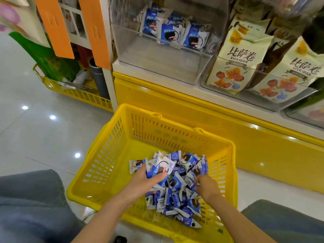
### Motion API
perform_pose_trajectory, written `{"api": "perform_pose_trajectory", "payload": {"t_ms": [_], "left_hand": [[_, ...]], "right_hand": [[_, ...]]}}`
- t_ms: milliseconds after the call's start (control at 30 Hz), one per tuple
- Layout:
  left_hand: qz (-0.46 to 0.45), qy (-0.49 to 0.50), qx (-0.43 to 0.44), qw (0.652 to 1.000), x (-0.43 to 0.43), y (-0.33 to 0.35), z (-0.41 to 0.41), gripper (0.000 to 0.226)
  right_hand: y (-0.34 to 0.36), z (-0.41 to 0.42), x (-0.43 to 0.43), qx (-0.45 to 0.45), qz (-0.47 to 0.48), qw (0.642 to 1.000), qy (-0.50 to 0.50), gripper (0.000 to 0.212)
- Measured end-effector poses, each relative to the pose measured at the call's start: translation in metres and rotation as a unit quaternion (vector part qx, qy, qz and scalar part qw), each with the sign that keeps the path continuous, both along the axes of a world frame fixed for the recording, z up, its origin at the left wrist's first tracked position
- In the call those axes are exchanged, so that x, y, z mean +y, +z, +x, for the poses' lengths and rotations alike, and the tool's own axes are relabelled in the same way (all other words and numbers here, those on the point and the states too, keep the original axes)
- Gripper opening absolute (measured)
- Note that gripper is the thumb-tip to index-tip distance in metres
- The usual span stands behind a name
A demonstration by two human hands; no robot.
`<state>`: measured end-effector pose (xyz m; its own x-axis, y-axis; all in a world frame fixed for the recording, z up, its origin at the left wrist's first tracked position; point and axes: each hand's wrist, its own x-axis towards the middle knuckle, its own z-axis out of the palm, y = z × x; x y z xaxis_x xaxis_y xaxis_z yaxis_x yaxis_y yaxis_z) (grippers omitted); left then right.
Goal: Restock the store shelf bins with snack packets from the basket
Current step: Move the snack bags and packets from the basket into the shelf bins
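Several packets between left fingers

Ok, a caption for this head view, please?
Left hand grips blue snack packets over the yellow basket; right hand reaches into the pile, below a part-filled clear bin.

The left arm and right arm reach forward and down. The left hand grips a bunch of packets. The right hand, knuckles up, curls its fingers downward; its hold is unclear.
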<state>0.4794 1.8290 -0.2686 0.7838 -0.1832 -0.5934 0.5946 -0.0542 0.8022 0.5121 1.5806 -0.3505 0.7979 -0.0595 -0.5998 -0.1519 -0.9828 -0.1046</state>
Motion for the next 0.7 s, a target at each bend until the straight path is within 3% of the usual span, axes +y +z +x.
{"api": "perform_pose_trajectory", "payload": {"t_ms": [67,133,233,400,533,633,700], "left_hand": [[0.004,-0.002,0.004,1.000,0.000,-0.004,0.000,0.034],[0.004,-0.002,0.014,1.000,-0.002,-0.005,0.000,0.038],[-0.013,0.019,0.024,0.999,-0.005,-0.003,0.002,0.034],[-0.073,0.121,0.038,0.989,-0.012,0.005,0.005,0.068],[-0.117,0.199,0.011,0.973,-0.013,0.017,0.009,0.046],[-0.138,0.251,0.003,0.958,-0.014,0.028,0.010,0.044],[-0.140,0.269,0.002,0.953,-0.014,0.036,0.010,0.038]], "right_hand": [[0.005,0.004,0.002,-0.007,-0.026,0.999,0.034,0.015],[0.015,0.009,0.005,-0.030,0.035,0.999,0.014,0.012],[0.038,0.019,0.011,-0.070,0.186,0.979,-0.037,0.030],[0.085,0.029,0.038,-0.086,0.348,0.929,-0.095,0.043],[0.115,0.022,0.062,-0.060,0.407,0.900,-0.143,0.030],[0.129,0.017,0.070,-0.022,0.405,0.900,-0.162,0.047],[0.142,0.013,0.071,0.058,0.444,0.873,-0.193,0.048]]}}
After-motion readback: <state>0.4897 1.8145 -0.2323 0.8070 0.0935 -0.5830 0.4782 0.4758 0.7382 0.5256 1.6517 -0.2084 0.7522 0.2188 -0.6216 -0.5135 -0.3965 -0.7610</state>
